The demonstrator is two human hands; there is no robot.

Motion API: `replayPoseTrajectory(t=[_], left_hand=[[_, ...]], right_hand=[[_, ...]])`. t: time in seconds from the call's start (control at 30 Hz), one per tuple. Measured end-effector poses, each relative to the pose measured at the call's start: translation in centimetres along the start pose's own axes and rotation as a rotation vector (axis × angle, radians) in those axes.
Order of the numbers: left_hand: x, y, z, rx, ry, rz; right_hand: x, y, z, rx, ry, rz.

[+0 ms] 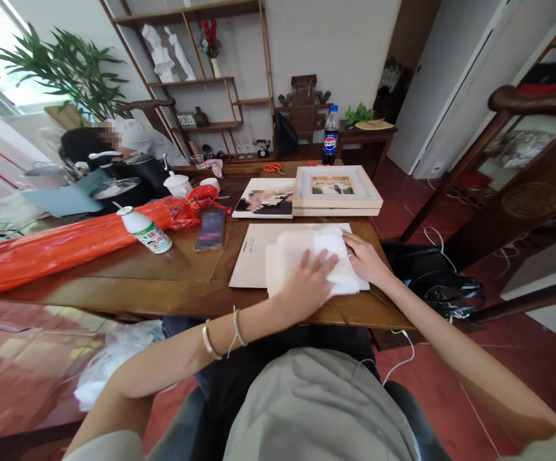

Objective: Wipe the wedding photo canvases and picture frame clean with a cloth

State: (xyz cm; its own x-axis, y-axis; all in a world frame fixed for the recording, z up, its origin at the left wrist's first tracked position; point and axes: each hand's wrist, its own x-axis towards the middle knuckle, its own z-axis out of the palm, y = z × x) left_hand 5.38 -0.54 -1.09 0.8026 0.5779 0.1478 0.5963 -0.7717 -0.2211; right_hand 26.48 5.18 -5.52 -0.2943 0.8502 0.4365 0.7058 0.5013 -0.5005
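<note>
Fingers loosely spread, your left hand (307, 289) likely steadies the white cloth (288, 253) — right hand (365, 257) half-curled at right, grip unclear.

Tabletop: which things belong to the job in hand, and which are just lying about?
In hand:
White cloth, under the left hand, right hand at its edge
Pale panel beneath it
Perhaps the framed picture nearby

Apparently just lying about:
White bottle
Phone
Orange-handled tool
Red plastic-wrapped bundle
</note>
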Motion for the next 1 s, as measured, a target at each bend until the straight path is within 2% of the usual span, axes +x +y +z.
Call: replayPoseTrajectory(t=[0.1,0.17,0.37,0.43,0.57,0.67,0.73,0.83,1.0], left_hand=[[-1.2,2.7,-0.1,-0.012,0.067,0.025],[-1.1,3.1,-0.1,-0.013,0.073,-0.01],[2.5,-0.1,0.6,0.025,0.025,-0.154],[3.1,-0.1,0.7,0.056,0.023,-0.16],[1.4,2.7,0.2,0.058,-0.018,-0.068],[-1.0,5.3,-0.3,0.043,0.024,-0.008],[-1.9,6.1,-0.5,0.038,0.059,0.009],[-1.5,5.0,-0.7,0.035,0.03,0.014],[2.3,-1.3,-0.5,-0.023,-0.011,-0.086]], right_hand=[[0.0,-0.1,-0.2,0.033,-0.019,-0.005],[0.0,-0.1,-0.2,0.043,-0.017,0.013],[-0.1,0.1,-0.2,0.087,-0.012,-0.008],[-0.1,0.1,-0.3,0.086,-0.014,-0.027],[-0.1,0.0,-0.3,0.078,-0.035,0.007],[0.0,-0.1,-0.3,0.067,-0.026,0.04],[0.0,-0.1,-0.2,0.072,-0.022,0.041],[0.0,-0.1,-0.1,0.079,-0.006,0.043],[0.0,-0.4,-0.2,0.05,0.002,0.01]])
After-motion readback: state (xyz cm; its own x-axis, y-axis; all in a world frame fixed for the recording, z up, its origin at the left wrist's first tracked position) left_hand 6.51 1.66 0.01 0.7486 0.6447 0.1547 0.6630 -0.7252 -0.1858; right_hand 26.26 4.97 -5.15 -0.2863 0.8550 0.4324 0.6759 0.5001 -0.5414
